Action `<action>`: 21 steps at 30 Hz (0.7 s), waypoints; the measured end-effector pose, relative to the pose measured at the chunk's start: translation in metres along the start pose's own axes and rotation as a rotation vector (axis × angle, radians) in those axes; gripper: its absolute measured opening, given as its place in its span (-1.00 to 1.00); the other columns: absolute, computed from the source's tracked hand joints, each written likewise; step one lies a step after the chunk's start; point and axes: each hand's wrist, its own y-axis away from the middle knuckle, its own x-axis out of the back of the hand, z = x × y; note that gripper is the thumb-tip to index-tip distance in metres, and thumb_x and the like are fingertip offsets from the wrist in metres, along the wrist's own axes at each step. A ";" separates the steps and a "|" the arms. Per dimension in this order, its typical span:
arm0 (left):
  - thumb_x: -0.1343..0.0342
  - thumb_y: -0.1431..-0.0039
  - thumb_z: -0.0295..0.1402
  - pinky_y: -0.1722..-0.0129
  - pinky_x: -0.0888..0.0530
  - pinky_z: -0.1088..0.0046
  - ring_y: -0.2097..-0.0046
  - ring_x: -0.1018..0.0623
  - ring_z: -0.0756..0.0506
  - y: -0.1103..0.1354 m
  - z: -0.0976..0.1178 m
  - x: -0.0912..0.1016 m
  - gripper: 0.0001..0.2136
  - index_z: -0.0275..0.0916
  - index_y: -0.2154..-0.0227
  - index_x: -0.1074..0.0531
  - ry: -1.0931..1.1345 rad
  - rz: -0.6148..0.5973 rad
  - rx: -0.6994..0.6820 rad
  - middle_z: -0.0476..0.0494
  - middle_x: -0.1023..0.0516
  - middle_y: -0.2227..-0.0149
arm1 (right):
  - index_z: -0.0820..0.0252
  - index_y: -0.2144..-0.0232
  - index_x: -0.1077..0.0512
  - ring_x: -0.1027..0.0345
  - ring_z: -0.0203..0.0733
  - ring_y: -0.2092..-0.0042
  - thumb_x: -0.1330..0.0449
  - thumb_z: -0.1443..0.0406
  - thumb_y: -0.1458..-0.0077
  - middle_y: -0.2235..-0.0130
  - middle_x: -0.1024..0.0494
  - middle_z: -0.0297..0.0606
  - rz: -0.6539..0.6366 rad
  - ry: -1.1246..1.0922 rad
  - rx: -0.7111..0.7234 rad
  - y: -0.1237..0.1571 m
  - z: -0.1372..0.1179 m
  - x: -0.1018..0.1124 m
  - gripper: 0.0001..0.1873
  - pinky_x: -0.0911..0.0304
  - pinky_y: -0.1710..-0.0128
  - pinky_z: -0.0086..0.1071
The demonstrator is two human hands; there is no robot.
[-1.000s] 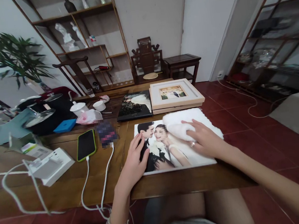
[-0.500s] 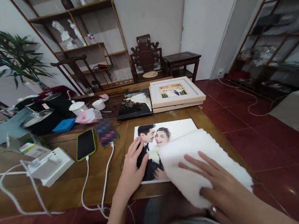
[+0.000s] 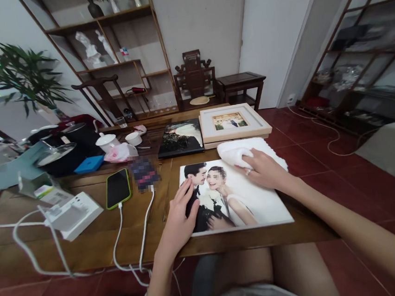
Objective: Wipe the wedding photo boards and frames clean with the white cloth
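A large wedding photo print lies flat at the near edge of the wooden table. My left hand rests on its left side with fingers spread flat, holding it down. My right hand presses a white cloth onto the print's far right corner, fingers curled over the cloth. Beyond it lie a dark photo print and a stack of white picture frames.
A phone in a green case with a charging cable, a white power strip, a blue box, teaware and pots fill the table's left side. Chairs, shelves and a plant stand behind. Red tiled floor lies to the right.
My right hand carried the white cloth from the print's near right side back up to its far right corner. My left hand stayed on the print's left side.
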 end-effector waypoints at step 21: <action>0.17 -0.30 -0.37 -0.25 -0.08 0.13 -0.29 -0.11 -0.10 -0.001 -0.001 0.001 -0.62 -0.11 -0.16 -0.16 0.029 -0.014 -0.017 -0.12 -0.14 -0.28 | 0.18 0.46 -0.45 0.03 0.12 -0.25 -0.08 0.48 0.24 -0.17 -0.30 -0.08 -0.062 -0.179 0.147 0.073 -0.069 0.015 -0.76 0.12 -0.19 0.13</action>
